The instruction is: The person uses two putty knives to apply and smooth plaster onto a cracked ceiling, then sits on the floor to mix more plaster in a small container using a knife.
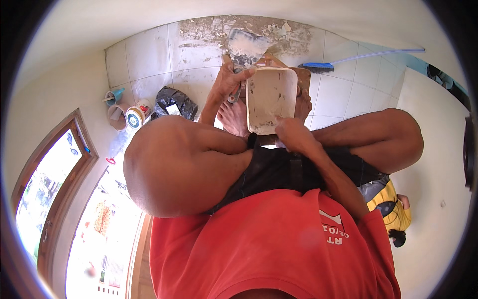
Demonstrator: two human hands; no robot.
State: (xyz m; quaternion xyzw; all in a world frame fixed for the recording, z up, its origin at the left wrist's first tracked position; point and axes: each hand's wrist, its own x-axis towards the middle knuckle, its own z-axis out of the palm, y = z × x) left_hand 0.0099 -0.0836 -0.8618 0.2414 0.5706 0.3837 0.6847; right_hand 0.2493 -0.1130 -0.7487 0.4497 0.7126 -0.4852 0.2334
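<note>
My left hand (pixel 230 82) is closed round the handle of a wide putty knife (pixel 247 48). Its broad blade points away from me and is smeared with pale filler. Right beside it, between my bare feet, is a rectangular off-white tub (pixel 271 99) with dried residue on its inner walls. My right hand (pixel 295 133) is closed at the tub's near right rim, with its fingertips partly hidden. Behind the tub shows a brown wooden board (pixel 303 77), mostly covered by the tub and my foot.
A blue broom (pixel 318 66) lies on the tiles at far right. To the left are a black plastic bag (pixel 175 103), a white bucket (pixel 137 117) and small pots. Far ahead, the tiles carry a stained, flaking patch (pixel 204 32). Behind me at right is a person in yellow (pixel 396 207).
</note>
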